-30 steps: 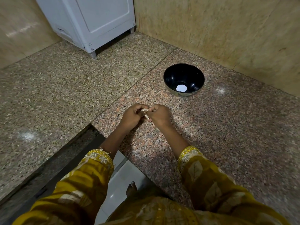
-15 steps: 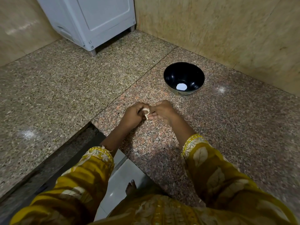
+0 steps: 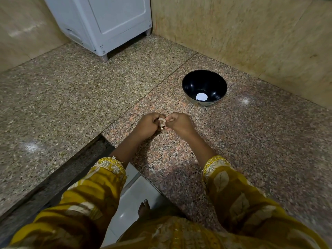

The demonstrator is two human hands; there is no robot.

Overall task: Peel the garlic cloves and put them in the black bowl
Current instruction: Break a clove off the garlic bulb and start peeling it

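Observation:
A pale garlic clove [image 3: 162, 123] with loose papery skin sits between my two hands, just above the pink granite counter [image 3: 233, 150]. My left hand [image 3: 146, 124] curls around it from the left. My right hand [image 3: 177, 123] pinches its skin from the right with thumb and fingertips. The black bowl [image 3: 204, 87] stands on the counter beyond my hands, a little to the right, with a bright round light spot on its bottom. I see no cloves in it.
A white appliance [image 3: 107, 22] stands at the back on the grey granite slab [image 3: 62, 97]. Beige stone walls [image 3: 251, 36] close the corner behind the bowl. Below the counter edge lie white floor tiles [image 3: 133, 200] and my bare toes [image 3: 143, 207].
My right hand has turned from reaching flat across the clove to pinching its top, and a strip of skin now curls away. The bowl has not moved.

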